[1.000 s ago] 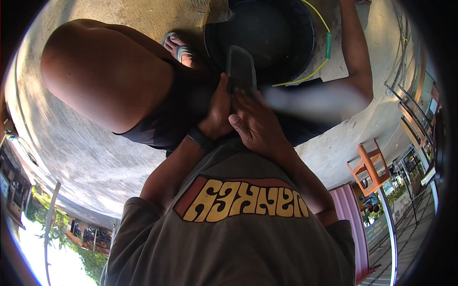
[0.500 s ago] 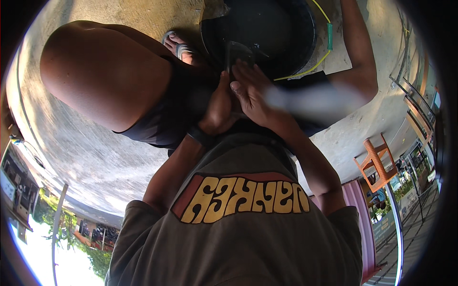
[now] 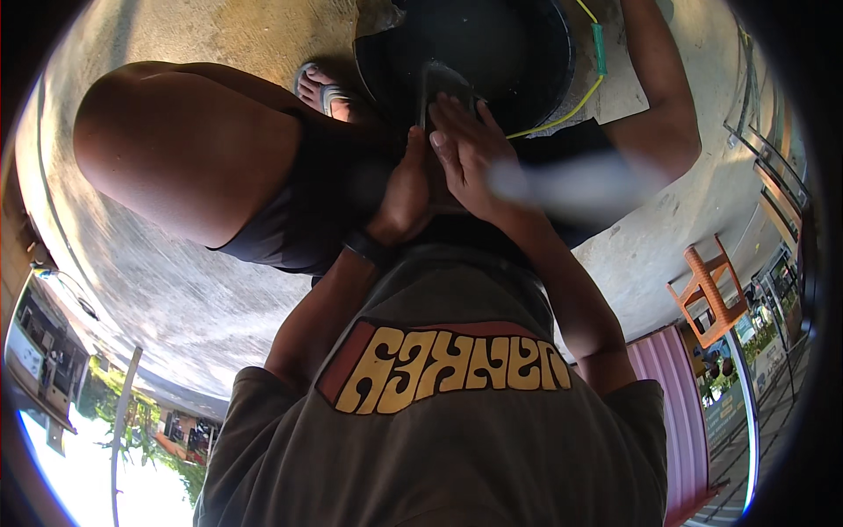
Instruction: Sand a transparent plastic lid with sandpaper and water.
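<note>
A: What are the person's 2 hands doing?

B: Both meet over a thin, flat dark piece (image 3: 436,88) that stands on edge at the near rim of a big black tub (image 3: 500,44). The right hand (image 3: 470,149) lies against its right face with the fingers stretched out flat and pressed to it, not curled. The left hand (image 3: 406,189) is cupped against the piece's lower left side, thumb up along the edge. Whether the left fingers wrap behind it cannot be told, since the hand hides them.

A: So where exactly is the dark piece?

B: Between the 2 palms, upright, its upper end reaching over the tub's dark inside. Its lower end is covered by the hands.

A: Anything on the left wrist?

B: A dark band (image 3: 362,249), just below the hand.

A: And around the tub?

B: A yellow cord (image 3: 575,101) curves along the tub's right rim, with a green sleeve (image 3: 599,48) on it higher up. The tub sits on a concrete floor (image 3: 176,299). The person's bent left knee (image 3: 189,162) fills the left of the view, and 1 foot in a sandal (image 3: 327,90) rests just left of the tub. The other leg (image 3: 659,105) runs up the right side.

A: Farther off?

B: An orange chair (image 3: 707,290) stands well apart at the right, near a pink corrugated panel (image 3: 680,413). The person's grey shirt (image 3: 439,457) with a yellow and red print fills the bottom.
</note>
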Tool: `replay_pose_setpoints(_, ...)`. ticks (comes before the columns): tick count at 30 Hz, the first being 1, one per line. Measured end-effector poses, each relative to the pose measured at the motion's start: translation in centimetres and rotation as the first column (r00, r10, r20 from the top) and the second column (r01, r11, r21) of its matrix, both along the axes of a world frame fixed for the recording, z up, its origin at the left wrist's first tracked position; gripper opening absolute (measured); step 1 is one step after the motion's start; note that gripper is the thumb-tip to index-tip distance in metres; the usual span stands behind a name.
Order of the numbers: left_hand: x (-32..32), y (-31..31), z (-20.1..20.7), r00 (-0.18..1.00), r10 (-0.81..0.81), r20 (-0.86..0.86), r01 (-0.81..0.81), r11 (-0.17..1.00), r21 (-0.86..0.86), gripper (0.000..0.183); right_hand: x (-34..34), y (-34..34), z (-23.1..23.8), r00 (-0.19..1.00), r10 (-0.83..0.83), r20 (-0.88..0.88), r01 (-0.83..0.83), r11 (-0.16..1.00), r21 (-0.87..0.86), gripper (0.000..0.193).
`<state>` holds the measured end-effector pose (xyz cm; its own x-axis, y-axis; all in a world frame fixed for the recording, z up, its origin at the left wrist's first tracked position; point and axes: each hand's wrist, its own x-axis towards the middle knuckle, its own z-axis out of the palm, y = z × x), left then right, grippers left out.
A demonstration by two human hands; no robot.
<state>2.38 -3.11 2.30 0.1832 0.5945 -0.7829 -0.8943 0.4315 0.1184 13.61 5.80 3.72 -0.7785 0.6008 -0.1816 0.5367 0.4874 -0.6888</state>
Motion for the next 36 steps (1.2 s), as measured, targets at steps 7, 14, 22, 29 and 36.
replay_pose_setpoints(7,-0.3,0.0,1.1,0.998,0.059,-0.032,-0.060,0.997,-0.037,0.067,1.5,-2.5,1.6,0.997,0.061,-0.041,-0.062,0.998,-0.015,0.042)
replay_pose_setpoints(14,-0.8,-1.7,-0.5,0.984,0.178,0.031,-0.177,0.984,-0.029,0.068,0.1,-3.8,1.9,0.994,0.090,-0.069,-0.088,0.996,0.024,0.041)
replay_pose_setpoints(22,-0.6,-1.0,0.5,0.995,0.097,-0.011,-0.097,0.994,0.041,0.073,-0.7,-2.6,0.8,0.996,0.070,-0.060,-0.068,0.997,0.028,0.042)
replay_pose_setpoints(29,-1.0,-0.5,1.7,0.999,-0.045,0.021,0.043,0.994,0.098,0.074,-0.6,-0.6,-0.9,1.000,0.012,-0.002,-0.011,0.990,0.140,0.043)
replay_pose_setpoints(36,-0.8,-0.8,0.3,0.997,-0.035,-0.074,0.034,0.999,-0.011,0.073,0.7,-1.5,0.2,0.998,0.028,-0.059,-0.025,0.999,0.046,0.037)
